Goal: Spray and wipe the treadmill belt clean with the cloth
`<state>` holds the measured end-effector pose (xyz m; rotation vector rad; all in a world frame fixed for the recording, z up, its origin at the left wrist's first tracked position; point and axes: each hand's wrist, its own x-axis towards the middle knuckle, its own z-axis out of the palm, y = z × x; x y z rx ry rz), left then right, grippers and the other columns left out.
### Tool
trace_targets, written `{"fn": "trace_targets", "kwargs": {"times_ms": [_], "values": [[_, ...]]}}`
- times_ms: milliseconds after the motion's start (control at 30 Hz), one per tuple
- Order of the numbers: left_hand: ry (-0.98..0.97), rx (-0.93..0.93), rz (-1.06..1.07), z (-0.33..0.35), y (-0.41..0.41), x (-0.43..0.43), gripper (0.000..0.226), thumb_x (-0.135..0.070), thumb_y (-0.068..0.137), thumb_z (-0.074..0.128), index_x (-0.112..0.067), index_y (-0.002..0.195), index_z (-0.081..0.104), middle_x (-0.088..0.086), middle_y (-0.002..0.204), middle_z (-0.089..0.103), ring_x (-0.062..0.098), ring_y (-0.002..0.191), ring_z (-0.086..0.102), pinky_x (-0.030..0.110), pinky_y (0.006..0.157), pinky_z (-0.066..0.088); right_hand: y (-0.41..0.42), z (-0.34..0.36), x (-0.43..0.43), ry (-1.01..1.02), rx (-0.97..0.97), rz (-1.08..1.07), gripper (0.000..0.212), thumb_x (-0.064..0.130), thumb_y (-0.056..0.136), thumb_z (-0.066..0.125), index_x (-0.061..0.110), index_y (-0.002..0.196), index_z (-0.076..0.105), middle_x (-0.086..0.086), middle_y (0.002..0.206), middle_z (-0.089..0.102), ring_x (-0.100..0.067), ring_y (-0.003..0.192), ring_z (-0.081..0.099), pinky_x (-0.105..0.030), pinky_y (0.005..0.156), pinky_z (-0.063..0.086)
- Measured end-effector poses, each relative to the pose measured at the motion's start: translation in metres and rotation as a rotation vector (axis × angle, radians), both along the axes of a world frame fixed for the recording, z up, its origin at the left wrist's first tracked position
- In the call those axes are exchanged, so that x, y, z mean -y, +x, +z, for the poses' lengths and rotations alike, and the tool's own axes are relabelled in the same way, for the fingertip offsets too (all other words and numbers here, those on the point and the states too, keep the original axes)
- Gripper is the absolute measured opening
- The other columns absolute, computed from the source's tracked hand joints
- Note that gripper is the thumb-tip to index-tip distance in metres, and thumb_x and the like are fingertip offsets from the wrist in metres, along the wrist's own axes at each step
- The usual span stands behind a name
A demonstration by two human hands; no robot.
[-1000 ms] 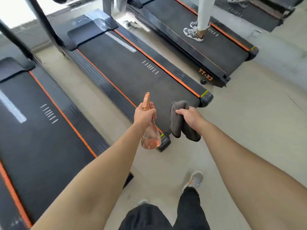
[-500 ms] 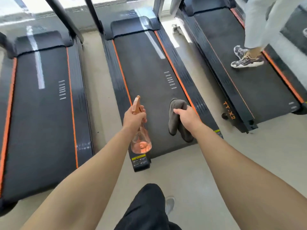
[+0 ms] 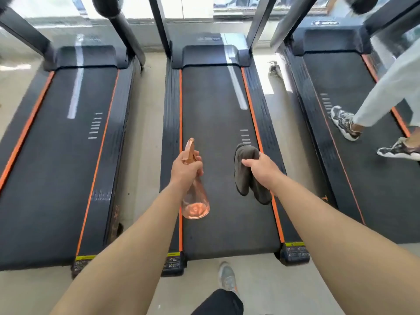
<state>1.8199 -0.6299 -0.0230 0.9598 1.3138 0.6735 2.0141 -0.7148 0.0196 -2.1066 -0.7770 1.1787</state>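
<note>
Since the earlier frame you've squared up to the middle treadmill: its belt [image 3: 227, 178] now runs straight away from you instead of slanting, and both hands have come out over it. Your left hand [image 3: 186, 169] is wrapped tight round the neck of the pink spray bottle [image 3: 195, 201], nozzle pointing forward and up the belt; whether a finger is on the trigger, can't tell. Your right hand [image 3: 261, 168] is closed on the grey cloth [image 3: 246, 173], which hangs bunched and folded below the fist, near the belt's right orange stripe, above the surface and not pressed to it. No mist or wet patch visible, so you look to be at the very start, aimed but not sprayed. Next move as I judge it: tilt the nozzle down at the belt, squeeze a few times, then drop the cloth flat and wipe lengthwise; you'll likely need to bend or step closer to reach the far end. Writing: a small white logo on the motor cover [image 3: 212, 53] is too blurred to read; yellow-and-black warning labels on the rear end caps [image 3: 295, 252] unreadable too. Another person's legs and sneakers [image 3: 345, 122] are on the treadmill to the right.
</note>
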Motion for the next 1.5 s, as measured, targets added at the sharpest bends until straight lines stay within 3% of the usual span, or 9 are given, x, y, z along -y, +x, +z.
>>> {"fn": "trace_targets", "kwargs": {"times_ms": [167,400,533,633,933,1067,1233,1400,1500], "values": [[0.08,-0.018,-0.014,0.016,0.05,-0.036,0.049,0.01,0.088,0.061,-0.038,0.093,0.063,-0.001,0.092,0.066,0.018,0.08,0.061,0.039,0.082,0.058,0.047,0.005,-0.049,0.036,0.038,0.005,0.042,0.029,0.098,0.059,0.019,0.139,0.055,-0.005,0.133,0.061,-0.028,0.125,0.056,-0.037,0.103,0.04],[0.091,-0.104,0.024,0.002,0.111,-0.108,0.042,-0.008,0.062,0.061,-0.022,0.101,0.072,0.0,0.094,0.071,0.02,0.077,0.064,0.037,0.077,0.06,0.102,-0.025,-0.143,0.072,0.096,0.167,0.042,0.043,0.101,0.054,0.017,0.134,0.053,-0.004,0.124,0.063,-0.026,0.115,0.058,-0.037,0.098,0.042],[0.121,-0.114,0.025,-0.046,0.147,-0.175,0.033,0.003,0.081,0.063,-0.019,0.104,0.071,0.004,0.098,0.07,0.019,0.077,0.064,0.034,0.076,0.061,0.134,-0.079,-0.22,0.1,0.099,0.15,0.054,0.045,0.102,0.052,0.016,0.145,0.041,-0.007,0.136,0.058,-0.029,0.125,0.054,-0.043,0.107,0.04],[0.115,-0.124,0.059,-0.092,0.177,-0.239,0.03,0.005,0.084,0.062,-0.019,0.102,0.069,0.003,0.095,0.069,0.018,0.072,0.062,0.031,0.071,0.058,0.157,-0.132,-0.29,0.118,0.073,0.1,0.058,0.044,0.103,0.049,0.021,0.153,0.03,-0.005,0.139,0.055,-0.027,0.126,0.053,-0.037,0.1,0.039],[0.071,-0.173,0.091,-0.221,0.285,-0.452,0.033,0.009,0.088,0.06,-0.01,0.114,0.065,0.001,0.095,0.064,0.014,0.074,0.059,0.024,0.066,0.057,0.251,-0.284,-0.518,0.089,-0.109,0.01,0.051,0.043,0.101,0.053,0.022,0.146,0.039,0.003,0.121,0.057,-0.019,0.113,0.054,-0.031,0.093,0.036],[0.038,-0.209,0.163,-0.266,0.32,-0.527,0.033,0.009,0.089,0.059,-0.009,0.116,0.064,0.0,0.093,0.062,0.014,0.072,0.059,0.033,0.077,0.059,0.288,-0.334,-0.6,0.065,-0.137,-0.03,0.052,0.044,0.101,0.053,0.021,0.146,0.04,0.001,0.127,0.061,-0.021,0.119,0.057,-0.033,0.099,0.039],[0.078,-0.272,0.127,-0.298,0.344,-0.596,0.032,0.006,0.09,0.062,-0.009,0.119,0.063,0.0,0.097,0.061,0.015,0.072,0.058,0.013,0.057,0.052,0.309,-0.379,-0.67,0.072,-0.113,-0.031,0.051,0.044,0.1,0.054,0.024,0.145,0.042,0.002,0.128,0.061,-0.02,0.12,0.057,-0.037,0.104,0.041],[0.093,-0.315,0.17,-0.328,0.353,-0.669,0.028,0.003,0.085,0.064,-0.011,0.108,0.067,-0.003,0.09,0.064,0.018,0.066,0.061,0.018,0.055,0.052,0.31,-0.421,-0.739,0.056,-0.129,-0.023,0.05,0.049,0.096,0.056,0.025,0.14,0.049,0.001,0.127,0.064,-0.021,0.118,0.059,-0.041,0.107,0.043],[0.099,-0.373,0.207,-0.348,0.355,-0.715,0.027,-0.016,0.069,0.067,-0.02,0.096,0.07,-0.01,0.084,0.069,0.024,0.075,0.072,0.035,0.075,0.062,0.307,-0.442,-0.79,0.063,-0.142,-0.017,0.045,0.043,0.098,0.055,0.024,0.139,0.051,0.001,0.127,0.065,-0.02,0.118,0.06,-0.039,0.105,0.044]]}}
